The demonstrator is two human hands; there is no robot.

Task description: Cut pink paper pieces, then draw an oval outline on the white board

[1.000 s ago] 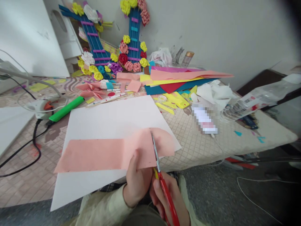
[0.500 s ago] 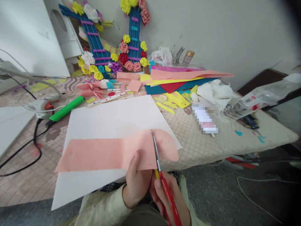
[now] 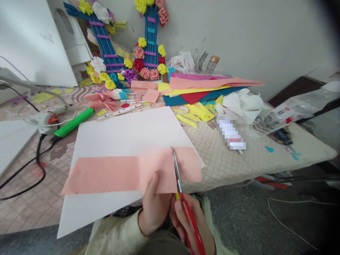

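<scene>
A long strip of salmon-pink crepe paper (image 3: 108,175) lies across a white board (image 3: 127,127). My left hand (image 3: 155,205) pinches the strip's lower edge, thumb on top and the other fingers hidden beneath. Closed around the red handles of a pair of scissors (image 3: 188,212) is my right hand (image 3: 196,216). The blades cross the strip from its lower to its upper edge, their tips just past the top. To the right of the blades a pink end piece (image 3: 189,164) hangs beside the cut line. A bit of yellow shows near my right fingers.
Two blue paper guitars (image 3: 151,46) with paper flowers lean on the wall. Behind the board are stacked coloured sheets (image 3: 212,85) and yellow scraps (image 3: 198,111). A green stick (image 3: 75,122) and cables lie left; a blurred-out phone (image 3: 231,132) and plastic bottle (image 3: 287,109) are right.
The pink end piece right of the blades has flattened, its upper edge now straighter rather than curled. Both hands and the scissors stay almost where they were.
</scene>
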